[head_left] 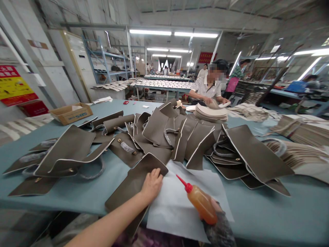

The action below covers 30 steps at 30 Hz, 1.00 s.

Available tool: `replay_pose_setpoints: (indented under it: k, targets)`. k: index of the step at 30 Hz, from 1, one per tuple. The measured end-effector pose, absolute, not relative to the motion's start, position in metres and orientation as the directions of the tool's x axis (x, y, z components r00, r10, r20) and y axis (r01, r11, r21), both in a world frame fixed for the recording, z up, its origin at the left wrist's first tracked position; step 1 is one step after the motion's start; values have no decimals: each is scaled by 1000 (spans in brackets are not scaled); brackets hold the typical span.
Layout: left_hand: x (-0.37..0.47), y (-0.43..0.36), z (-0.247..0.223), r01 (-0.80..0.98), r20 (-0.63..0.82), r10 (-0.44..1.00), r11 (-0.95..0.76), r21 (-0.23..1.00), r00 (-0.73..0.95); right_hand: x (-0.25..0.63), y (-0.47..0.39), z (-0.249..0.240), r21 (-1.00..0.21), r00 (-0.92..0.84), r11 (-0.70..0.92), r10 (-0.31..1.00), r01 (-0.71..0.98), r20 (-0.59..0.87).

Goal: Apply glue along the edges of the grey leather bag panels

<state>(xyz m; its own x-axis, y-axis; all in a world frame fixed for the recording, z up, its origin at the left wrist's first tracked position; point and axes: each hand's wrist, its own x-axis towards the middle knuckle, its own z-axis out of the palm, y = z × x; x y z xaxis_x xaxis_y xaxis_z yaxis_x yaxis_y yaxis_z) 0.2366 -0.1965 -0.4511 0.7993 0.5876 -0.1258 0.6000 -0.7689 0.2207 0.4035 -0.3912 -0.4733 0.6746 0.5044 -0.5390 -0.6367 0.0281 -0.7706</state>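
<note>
My left hand (152, 185) is on the right edge of a dark brown leather bag panel (128, 187) with pale edges, its fingers bent over the top face and its thumb hidden. The panel slants down toward the table's front edge. My right hand (215, 206), mostly hidden, is closed around a squeeze bottle (202, 202) of amber liquid. The bottle's red nozzle points up and left, a little apart from the panel. Beneath both lies a large white sheet (177, 209). More brown bag pieces (154, 128), some with plastic-wrapped handles, are heaped just beyond.
Brown pieces also lie at the left (69, 147) and right (257, 151) on the blue-green table (87, 197). A cardboard box (72, 114) stands far left, stacked beige pieces (303, 157) at right. Across the table, a co-worker (209, 87) handles pieces beside a pale stack (210, 113).
</note>
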Motion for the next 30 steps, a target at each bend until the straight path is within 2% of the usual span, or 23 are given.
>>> replay_pose_setpoints:
  k: [3,6,8,11,15,22,30]
  targets:
    - [238,-193,-453,575,-125,562,-785,230,818,397,-389,-468,-707,634,18,458,-707,-623]
    - [242,-182,-453,569,-149,550,-784,247,822,391,-383,-458,-726,650,-25,426,-687,-629]
    - [244,-178,-451,565,-160,542,-784,257,825,389,-379,-453,-786,723,-56,357,-616,-592]
    - [244,-178,-448,560,-168,534,-784,268,829,388,-376,-450,-872,825,-194,284,-450,-488]
    - [240,-180,-446,580,-188,549,-760,294,814,388,-380,-449,-905,865,-285,305,-316,-398]
    - [236,-166,-443,571,-234,522,-722,390,820,387,-375,-436,-911,841,-294,376,-290,-389]
    - [243,-158,-444,580,-248,527,-692,430,813,375,-361,-423,-903,867,-429,440,-26,-234]
